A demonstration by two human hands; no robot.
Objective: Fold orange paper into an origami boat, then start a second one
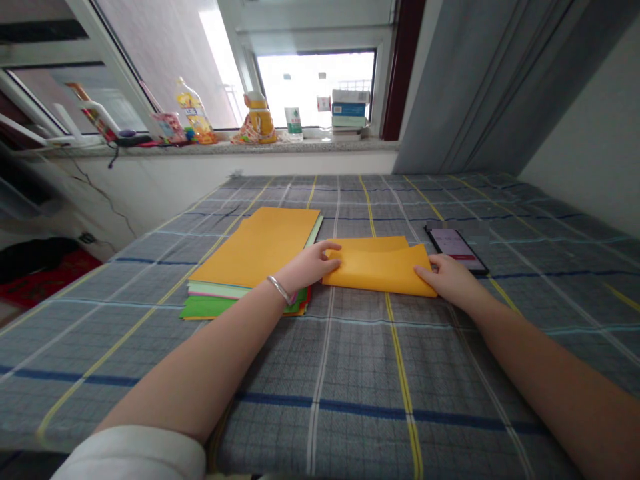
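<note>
An orange sheet of paper (pixel 375 270) lies folded over on the checked cloth, its front layer slightly askew so that a strip of the back layer shows above. My left hand (pixel 313 263) pinches its left edge between thumb and fingers. At the right edge, my right hand (pixel 453 277) grips the paper with the thumb on top. To the left lies a stack of coloured paper (pixel 260 243), orange on top, with pale green, pink and green sheets showing below; my left wrist, with a silver bracelet (pixel 279 289), passes over its right corner.
A phone (pixel 456 248) with a lit screen lies just beyond my right hand. The checked cloth (pixel 360 373) covers the whole surface. On the windowsill (pixel 225 148) at the back stand bottles, a yellow flask (pixel 260 120) and stacked boxes (pixel 349 110). A grey curtain (pixel 470 87) hangs at the right.
</note>
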